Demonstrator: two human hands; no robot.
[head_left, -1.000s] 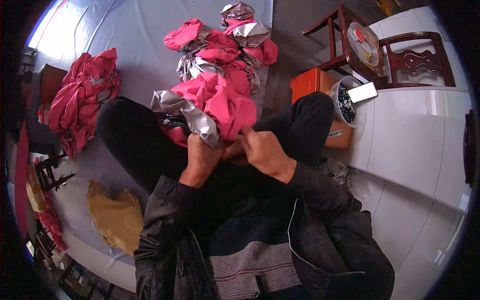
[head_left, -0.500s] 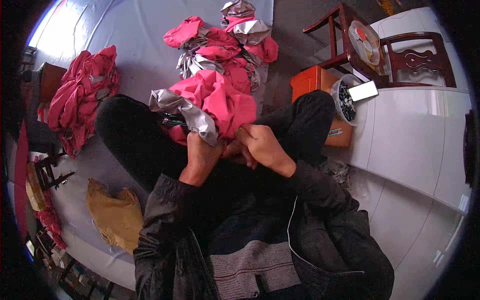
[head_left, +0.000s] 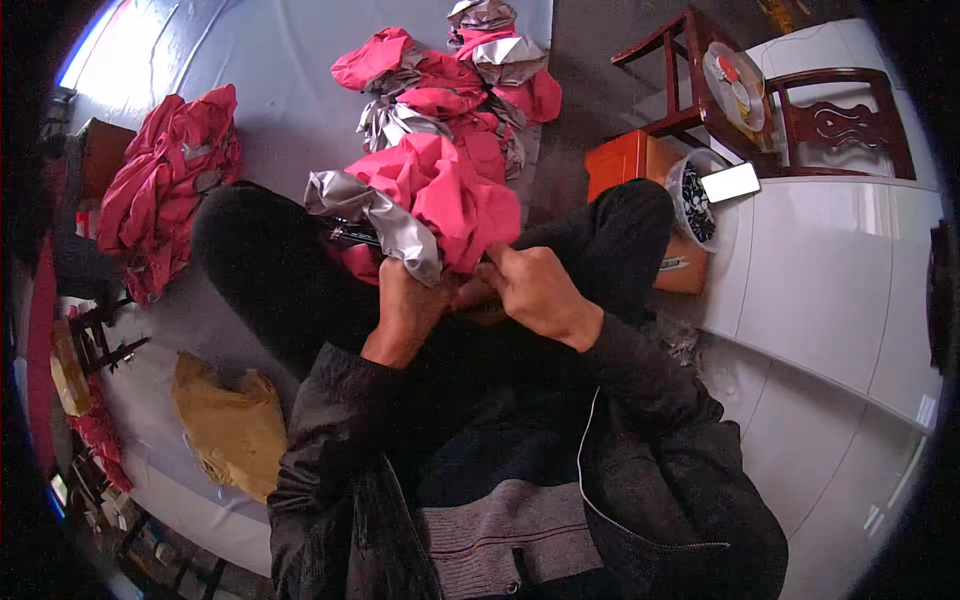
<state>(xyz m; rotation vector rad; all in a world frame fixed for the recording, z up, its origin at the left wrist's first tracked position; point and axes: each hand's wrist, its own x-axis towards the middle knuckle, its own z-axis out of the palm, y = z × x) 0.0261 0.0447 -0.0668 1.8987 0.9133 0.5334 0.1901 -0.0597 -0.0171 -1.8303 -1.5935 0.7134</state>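
A bunched piece of pink fabric with a silver-grey lining (head_left: 435, 195) lies over my lap, between my knees. My left hand (head_left: 408, 310) is closed on its near edge, below a silver fold. At the right of that same edge, my right hand (head_left: 540, 292) pinches the cloth with thumb and forefinger. Whether anything small sits in that pinch is hidden. Against the silver lining, to the left, a thin black metallic object (head_left: 352, 233) shows in part; its kind I cannot make out.
Pink and silver fabric (head_left: 450, 95) is heaped ahead. Another pink pile (head_left: 170, 190) lies left, above a brown cloth (head_left: 230, 425). At right stand an orange box (head_left: 615, 165), a clear tub of small dark pieces (head_left: 693, 205), a white-screened phone (head_left: 731, 182) and a wooden chair (head_left: 840, 120).
My right hand has turned slightly, its knuckles higher and its fingers drawn in closer to the cloth. The left hand keeps its hold. The whole view has shifted a little.
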